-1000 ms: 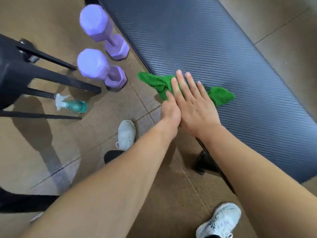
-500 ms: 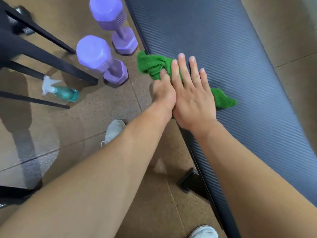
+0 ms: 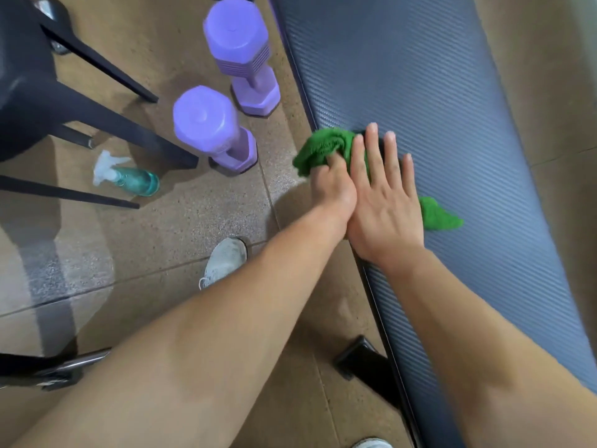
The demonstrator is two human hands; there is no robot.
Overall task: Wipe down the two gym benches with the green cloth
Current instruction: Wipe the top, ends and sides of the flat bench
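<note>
The bench (image 3: pixel 436 130) has a dark padded top with a fine ribbed, woven-looking texture, running from the top of the view down to the lower right; a black foot (image 3: pixel 361 360) of its frame shows under the near edge. The floor (image 3: pixel 200 227) is brown speckled tile with thin grout lines. Left of the bench two purple dumbbells (image 3: pixel 223 124) stand on end, just beside the pad's edge, and a teal spray bottle (image 3: pixel 129 177) lies on its side near the black legs of another frame (image 3: pixel 97 121). A white shoe (image 3: pixel 226 260) shows beneath the left forearm.

The green cloth (image 3: pixel 326 147) lies on the left edge of the pad, one bunched end hanging over toward the floor, the other end poking out to the right of the hands. The right hand (image 3: pixel 384 202) presses flat on it, fingers straight and slightly spread. The left hand (image 3: pixel 332 185) is curled, its fingers dug into the bunched end, touching the side of the right hand.

Against half a second earlier, the hands and cloth sit in much the same spot on the pad; the view has shifted so the dumbbells and bottle appear further right and lower, and more of the shoe is visible
</note>
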